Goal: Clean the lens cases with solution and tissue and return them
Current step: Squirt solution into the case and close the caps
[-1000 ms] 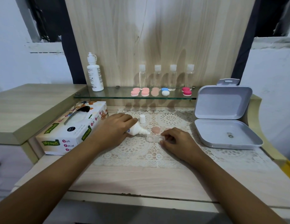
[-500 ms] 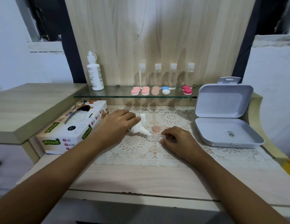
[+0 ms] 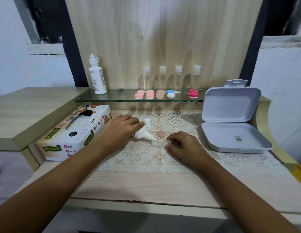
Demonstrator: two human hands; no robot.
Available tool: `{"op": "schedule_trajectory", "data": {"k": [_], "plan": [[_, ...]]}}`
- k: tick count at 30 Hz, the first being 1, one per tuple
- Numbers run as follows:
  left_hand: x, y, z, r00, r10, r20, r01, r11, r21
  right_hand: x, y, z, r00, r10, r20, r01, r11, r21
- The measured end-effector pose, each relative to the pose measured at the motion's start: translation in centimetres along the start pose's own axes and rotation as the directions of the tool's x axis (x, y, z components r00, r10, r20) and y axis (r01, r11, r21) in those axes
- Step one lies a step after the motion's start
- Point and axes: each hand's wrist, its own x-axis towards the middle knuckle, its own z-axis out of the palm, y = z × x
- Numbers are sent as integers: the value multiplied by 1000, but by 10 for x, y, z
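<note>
A clear open lens case [image 3: 159, 143] lies on the lace mat [image 3: 146, 157]. My right hand [image 3: 183, 147] pinches its right end and holds it flat. My left hand [image 3: 120, 132] grips a small white solution bottle [image 3: 143, 134], tilted with the nozzle down over the case's left well. A peach lid [image 3: 161, 134] lies just behind the case, and the bottle's white cap [image 3: 147, 122] stands further back. Several closed lens cases [image 3: 165, 94] in pink, peach, blue-white and red sit on the glass shelf [image 3: 112, 98].
A tissue box [image 3: 74, 135] lies at the left of the mat. An open grey plastic box [image 3: 233, 125] stands at the right. On the shelf are a tall white bottle [image 3: 97, 76] and several small clear bottles [image 3: 170, 78].
The bottle has tipped a little further, its nozzle now closer over the case's left well. Both hands stay in nearly the same places.
</note>
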Motion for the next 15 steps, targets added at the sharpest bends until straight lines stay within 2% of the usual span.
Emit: {"op": "schedule_trajectory", "data": {"k": [10, 15], "plan": [[-3, 3, -5, 997, -70, -19, 69, 997, -31, 1, 0, -1, 1000, 26, 16, -26, 1000, 4], [4, 8, -6, 997, -59, -49, 55, 996, -68, 2, -1, -2, 998, 46, 41, -47, 999, 15]]}}
